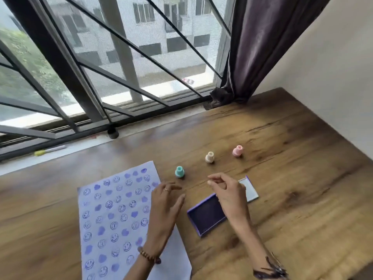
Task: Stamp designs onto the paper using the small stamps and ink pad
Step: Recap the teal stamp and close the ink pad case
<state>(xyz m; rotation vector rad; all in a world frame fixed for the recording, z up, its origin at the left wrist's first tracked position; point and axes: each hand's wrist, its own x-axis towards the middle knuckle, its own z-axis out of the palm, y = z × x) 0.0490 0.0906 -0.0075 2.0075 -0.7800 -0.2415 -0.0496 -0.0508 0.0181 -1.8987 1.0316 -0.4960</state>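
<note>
A white paper [113, 215] covered with purple smiley and heart prints lies on the wooden table at the left. My left hand [164, 207] rests flat on its right edge, fingers apart, holding nothing. An open purple ink pad [205, 216] with its lid [249, 190] folded back sits to the right of the paper. My right hand [228, 190] hovers over the pad with fingers loosely curled and empty. Three small stamps stand upright beyond the hands: a teal stamp [179, 171], a cream stamp [210, 157] and a pink stamp [237, 151].
The wooden table [292, 178] runs to a barred window at the back and a white wall on the right. A dark curtain [262, 47] hangs in the corner. A yellow-tipped pen [49, 150] lies on the window sill.
</note>
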